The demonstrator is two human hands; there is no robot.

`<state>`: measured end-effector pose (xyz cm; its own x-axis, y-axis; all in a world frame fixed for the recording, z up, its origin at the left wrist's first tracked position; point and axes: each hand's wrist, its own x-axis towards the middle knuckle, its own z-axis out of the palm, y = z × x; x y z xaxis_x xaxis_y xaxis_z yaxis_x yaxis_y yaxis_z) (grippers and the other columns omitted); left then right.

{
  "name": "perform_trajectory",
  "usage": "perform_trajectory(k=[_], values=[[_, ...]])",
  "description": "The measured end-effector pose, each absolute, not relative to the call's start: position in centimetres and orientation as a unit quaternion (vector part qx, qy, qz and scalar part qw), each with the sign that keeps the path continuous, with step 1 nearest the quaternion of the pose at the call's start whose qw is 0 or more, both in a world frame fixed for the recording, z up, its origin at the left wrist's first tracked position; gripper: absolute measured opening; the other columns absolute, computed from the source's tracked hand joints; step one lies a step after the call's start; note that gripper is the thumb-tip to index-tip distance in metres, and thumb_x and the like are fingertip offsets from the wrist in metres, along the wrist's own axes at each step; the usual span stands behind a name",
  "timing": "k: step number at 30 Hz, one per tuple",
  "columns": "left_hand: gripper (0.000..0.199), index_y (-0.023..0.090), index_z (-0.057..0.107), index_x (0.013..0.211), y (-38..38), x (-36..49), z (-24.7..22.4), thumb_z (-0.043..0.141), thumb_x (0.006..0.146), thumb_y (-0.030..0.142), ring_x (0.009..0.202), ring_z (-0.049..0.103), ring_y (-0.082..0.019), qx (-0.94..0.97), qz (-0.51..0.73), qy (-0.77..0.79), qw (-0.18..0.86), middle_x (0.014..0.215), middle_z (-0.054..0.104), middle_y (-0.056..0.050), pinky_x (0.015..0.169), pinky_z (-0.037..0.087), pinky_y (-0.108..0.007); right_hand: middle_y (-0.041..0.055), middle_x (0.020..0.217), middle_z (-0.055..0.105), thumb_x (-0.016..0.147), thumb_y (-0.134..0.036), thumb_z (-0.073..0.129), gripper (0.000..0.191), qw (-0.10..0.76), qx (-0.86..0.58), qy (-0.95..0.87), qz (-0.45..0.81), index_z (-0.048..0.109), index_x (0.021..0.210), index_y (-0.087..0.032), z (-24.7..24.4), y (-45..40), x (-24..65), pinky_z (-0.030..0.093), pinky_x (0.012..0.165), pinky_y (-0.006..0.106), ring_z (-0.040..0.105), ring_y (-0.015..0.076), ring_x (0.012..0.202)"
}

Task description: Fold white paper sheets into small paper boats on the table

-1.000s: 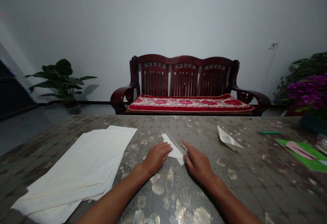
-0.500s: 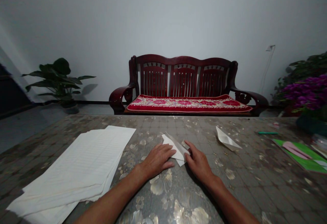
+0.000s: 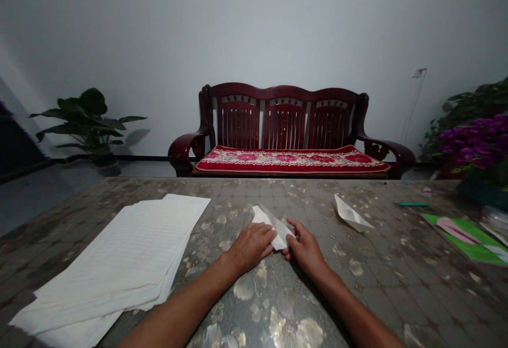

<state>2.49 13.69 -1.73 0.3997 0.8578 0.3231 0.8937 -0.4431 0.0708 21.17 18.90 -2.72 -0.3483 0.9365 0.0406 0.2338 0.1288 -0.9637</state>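
A small white folded paper [image 3: 282, 229] lies between my hands on the patterned table, with one flap raised along its far side. My left hand [image 3: 254, 243] grips its near left part, fingers over the top and thumb near the lower edge. At the right corner my right hand [image 3: 306, 248] pinches the sheet, thumb above and some fingertips tucked beneath. The underside of the fold is hidden. Farther right rests a folded paper boat-like shape [image 3: 352, 216], apart from both hands.
A stack of white lined sheets [image 3: 119, 253] spreads over the table's left side. On the right are a green pen [image 3: 414, 204], a green sheet with a pink piece [image 3: 456, 230] and purple flowers [image 3: 476, 142]. A wooden bench [image 3: 286, 126] stands beyond the table [image 3: 357, 295].
The lower tip of paper that stuck out toward me is now folded up or tucked. My left fingers have drawn closer together, and my right fingers have slid under the paper's edge.
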Motion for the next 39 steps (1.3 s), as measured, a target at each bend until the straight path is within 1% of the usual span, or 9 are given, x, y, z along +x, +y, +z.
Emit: perform_trajectory(k=[2, 5, 7, 9, 12, 14, 22, 30, 39], values=[[0.018, 0.020, 0.061, 0.109, 13.7, 2.6, -1.8, 0.063, 0.092, 0.024, 0.108, 0.064, -0.025, -0.836, -0.151, -0.524, 0.057, 0.114, 0.069, -0.008, 0.094, 0.049, -0.038, 0.0088, 0.105, 0.065, 0.086, -0.025, 0.046, 0.051, 0.360, -0.432, -0.728, 0.392, 0.053, 0.136, -0.017, -2.0, 18.6, 21.8, 0.057, 0.065, 0.033, 0.065, 0.0172, 0.067], [0.015, 0.021, 0.062, 0.109, 13.7, 2.6, -2.0, 0.061, 0.094, 0.024, 0.108, 0.064, -0.025, -0.834, -0.167, -0.523, 0.057, 0.111, 0.069, -0.007, 0.095, 0.049, -0.039, 0.0085, 0.120, 0.061, 0.079, -0.018, 0.054, 0.051, 0.337, -0.372, -0.832, 0.237, 0.059, 0.130, -0.023, -0.7, 17.7, 22.9, 0.053, 0.087, 0.036, 0.064, 0.0208, 0.095], [0.016, 0.021, 0.063, 0.110, 13.7, 2.5, -2.1, 0.060, 0.094, 0.024, 0.109, 0.064, -0.024, -0.833, -0.180, -0.520, 0.054, 0.111, 0.069, -0.007, 0.097, 0.049, -0.039, 0.0088, 0.128, 0.057, 0.074, -0.014, 0.059, 0.048, 0.302, -0.338, -0.872, 0.182, 0.064, 0.120, -0.025, -0.1, 17.0, 23.4, 0.046, 0.098, 0.039, 0.057, 0.0246, 0.114], [0.015, 0.021, 0.064, 0.108, 13.7, 2.4, -2.3, 0.061, 0.094, 0.023, 0.109, 0.064, -0.024, -0.834, -0.197, -0.513, 0.045, 0.112, 0.069, -0.007, 0.099, 0.049, -0.040, 0.0092, 0.132, 0.054, 0.073, -0.015, 0.063, 0.035, 0.279, -0.330, -0.889, 0.152, 0.068, 0.107, -0.024, 0.0, 16.7, 23.6, 0.041, 0.103, 0.043, 0.050, 0.0277, 0.124], [0.011, 0.021, 0.065, 0.103, 13.5, 2.2, -2.5, 0.065, 0.091, 0.023, 0.109, 0.064, -0.023, -0.827, -0.244, -0.507, 0.013, 0.113, 0.070, -0.007, 0.102, 0.047, -0.039, 0.0092, 0.130, 0.056, 0.081, -0.020, 0.065, 0.011, 0.267, -0.353, -0.886, 0.137, 0.069, 0.091, -0.023, -0.5, 16.8, 23.4, 0.040, 0.102, 0.044, 0.050, 0.0277, 0.123], [0.009, 0.021, 0.065, 0.100, 13.3, 2.2, -2.7, 0.065, 0.091, 0.022, 0.110, 0.064, -0.022, -0.817, -0.278, -0.505, -0.010, 0.114, 0.071, -0.006, 0.106, 0.044, -0.041, 0.0086, 0.125, 0.059, 0.086, -0.022, 0.063, 0.005, 0.262, -0.364, -0.884, 0.133, 0.068, 0.085, -0.023, -0.9, 17.1, 23.2, 0.041, 0.100, 0.042, 0.052, 0.0264, 0.119], [0.005, 0.022, 0.066, 0.087, 13.2, 3.2, -2.2, 0.065, 0.090, 0.018, 0.112, 0.064, -0.024, -0.769, -0.293, -0.561, -0.097, 0.098, 0.074, -0.002, 0.114, 0.034, -0.049, 0.0070, 0.109, 0.063, 0.089, -0.022, 0.062, 0.006, 0.256, -0.390, -0.878, 0.106, 0.065, 0.083, -0.022, -1.1, 16.9, 22.6, 0.041, 0.091, 0.037, 0.054, 0.0248, 0.105], [0.008, 0.021, 0.063, 0.082, 13.6, 3.7, -2.3, 0.062, 0.089, 0.016, 0.097, 0.066, -0.021, -0.744, -0.305, -0.587, -0.099, 0.090, 0.070, -0.002, 0.109, 0.039, -0.045, 0.0036, 0.092, 0.061, 0.087, -0.021, 0.058, 0.004, 0.257, -0.418, -0.867, 0.079, 0.059, 0.084, -0.022, -1.8, 17.1, 21.9, 0.036, 0.082, 0.033, 0.054, 0.0224, 0.093], [0.009, 0.021, 0.061, 0.081, 13.4, 4.1, -1.9, 0.065, 0.084, 0.013, 0.094, 0.063, -0.020, -0.721, -0.310, -0.611, -0.102, 0.089, 0.067, -0.001, 0.109, 0.038, -0.042, 0.0062, 0.103, 0.061, 0.082, -0.019, 0.052, 0.022, 0.308, -0.421, -0.848, 0.094, 0.056, 0.104, -0.021, -2.4, 17.0, 21.6, 0.038, 0.087, 0.036, 0.053, 0.0246, 0.100]])
